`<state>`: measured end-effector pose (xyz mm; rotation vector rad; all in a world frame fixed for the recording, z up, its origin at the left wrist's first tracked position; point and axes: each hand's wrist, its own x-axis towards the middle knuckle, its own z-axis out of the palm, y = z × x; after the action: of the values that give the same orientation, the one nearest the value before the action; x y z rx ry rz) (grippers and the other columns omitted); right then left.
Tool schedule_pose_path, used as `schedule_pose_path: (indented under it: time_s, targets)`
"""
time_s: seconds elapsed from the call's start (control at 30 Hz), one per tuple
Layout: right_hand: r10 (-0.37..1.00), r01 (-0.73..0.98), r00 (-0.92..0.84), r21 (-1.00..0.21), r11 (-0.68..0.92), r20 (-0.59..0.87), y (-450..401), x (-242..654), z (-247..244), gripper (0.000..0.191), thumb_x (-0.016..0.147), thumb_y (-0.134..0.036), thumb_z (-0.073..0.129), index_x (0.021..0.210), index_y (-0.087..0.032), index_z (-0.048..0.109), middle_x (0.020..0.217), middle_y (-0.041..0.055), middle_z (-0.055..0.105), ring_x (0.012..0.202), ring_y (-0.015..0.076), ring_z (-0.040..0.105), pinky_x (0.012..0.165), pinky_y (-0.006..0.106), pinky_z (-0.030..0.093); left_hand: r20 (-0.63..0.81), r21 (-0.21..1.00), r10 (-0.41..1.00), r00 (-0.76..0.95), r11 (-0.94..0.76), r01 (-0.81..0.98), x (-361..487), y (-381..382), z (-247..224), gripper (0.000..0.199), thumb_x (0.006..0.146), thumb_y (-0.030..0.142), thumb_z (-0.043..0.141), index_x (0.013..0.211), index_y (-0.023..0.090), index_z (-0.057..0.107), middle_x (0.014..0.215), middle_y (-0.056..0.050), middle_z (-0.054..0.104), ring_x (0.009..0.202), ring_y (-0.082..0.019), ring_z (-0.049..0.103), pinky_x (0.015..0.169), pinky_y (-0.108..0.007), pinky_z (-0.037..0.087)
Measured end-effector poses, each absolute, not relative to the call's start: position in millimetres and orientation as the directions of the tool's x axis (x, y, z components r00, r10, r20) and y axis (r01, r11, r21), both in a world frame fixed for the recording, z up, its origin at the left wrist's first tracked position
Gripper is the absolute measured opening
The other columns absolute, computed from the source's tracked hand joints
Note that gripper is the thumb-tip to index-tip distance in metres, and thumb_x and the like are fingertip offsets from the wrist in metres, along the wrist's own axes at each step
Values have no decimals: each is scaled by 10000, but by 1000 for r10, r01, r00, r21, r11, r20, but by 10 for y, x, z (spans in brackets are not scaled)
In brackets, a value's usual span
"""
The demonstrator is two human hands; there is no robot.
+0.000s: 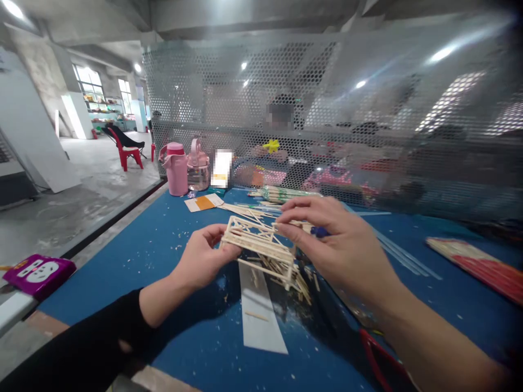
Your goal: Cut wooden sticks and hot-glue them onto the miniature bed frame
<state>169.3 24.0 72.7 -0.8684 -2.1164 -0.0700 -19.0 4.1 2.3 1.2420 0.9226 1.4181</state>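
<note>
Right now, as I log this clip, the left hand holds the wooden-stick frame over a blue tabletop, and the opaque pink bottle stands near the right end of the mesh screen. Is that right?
Not quite: the opaque pink bottle stands near the left end of the mesh screen, as the head view shows. The left hand does hold the wooden-stick frame over a blue tabletop.

Left fingers (230,250) partly hide stick frame (259,247); red handle (376,354) cut by bottom edge.

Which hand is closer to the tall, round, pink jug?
Left. The left hand is in front of the tall, round, pink jug, slightly rightward; the right hand is much farther right.
</note>
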Motion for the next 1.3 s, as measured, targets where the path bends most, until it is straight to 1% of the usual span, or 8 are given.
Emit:
schedule_pose_path:
  time_s: [0.1, 0.27, 0.37, 0.67, 0.8, 0.93, 1.1, 1.3]
  targets:
    - [455, 566, -515, -111, 817, 727, 144, 1589, 729, 128, 824, -258, 557, 780, -234, 675, 974, 58, 666, 944, 222, 597, 827, 383, 451, 262, 947, 965, 30, -250, -203, -163, -29, -4, 228, 621, 185, 691, 838, 137, 641, 844, -51, 675, 787, -161, 581, 781, -301, 438]
    - [465, 543, -580, -108, 833, 669, 109, 1490, 652, 132, 833, -206, 539, 783, -209, 662, 786, 33, 699, 755, 170, 635, 690, 307, 470, 329, 928, 942, 61, -311, -205, -145, -48, -25, 309, 615, 116, 644, 922, 153, 645, 883, -36, 659, 802, -155, 565, 782, -283, 432]
    - [473, 532, -601, -119, 838, 644, 128, 1492, 648, 149, 836, -185, 529, 766, -205, 658, 752, 22, 701, 686, 141, 631, 630, 258, 466, 340, 918, 935, 104, -306, -253, -140, -54, -20, 299, 617, 99, 622, 911, 153, 643, 848, -18, 646, 770, -137, 547, 772, -267, 420]
    - [423, 540, -615, -35, 841, 665, 139, 1479, 606, 192, 846, -189, 495, 800, -221, 679, 784, 27, 716, 738, 167, 650, 651, 292, 468, 331, 867, 926, 180, -223, -446, -124, -53, -15, 221, 669, 164, 561, 882, 157, 621, 834, -20, 644, 765, -142, 550, 747, -260, 405]
    - [419, 543, -602, -37, 839, 679, 144, 1481, 572, 172, 840, -172, 516, 798, -219, 676, 772, 20, 716, 741, 160, 654, 664, 286, 466, 311, 836, 935, 170, -185, -516, -106, -32, -23, 150, 685, 182, 551, 815, 150, 619, 743, -9, 632, 699, -123, 542, 726, -246, 398]
    - [402, 539, -611, -14, 842, 682, 144, 1469, 580, 171, 852, -191, 520, 804, -213, 683, 769, 23, 719, 743, 163, 659, 662, 289, 467, 315, 844, 941, 126, -217, -491, -82, -53, 11, 119, 748, 248, 587, 794, 142, 612, 734, -13, 622, 708, -120, 543, 742, -250, 409]
    - [367, 517, -609, 1, 856, 703, 136, 1458, 580, 153, 843, -162, 537, 807, -199, 681, 757, 24, 720, 729, 160, 661, 648, 279, 474, 283, 901, 957, 61, -244, -358, -55, -101, 54, 152, 754, 273, 631, 814, 135, 611, 741, -7, 605, 699, -110, 518, 704, -240, 412]
    - [402, 562, -550, -31, 826, 732, 117, 1448, 567, 72, 811, -142, 586, 793, -177, 647, 721, 15, 699, 660, 133, 637, 607, 247, 473, 248, 919, 968, 33, -225, -323, -24, -110, 67, 138, 774, 267, 615, 802, 132, 619, 729, -2, 599, 652, -92, 495, 657, -223, 408]
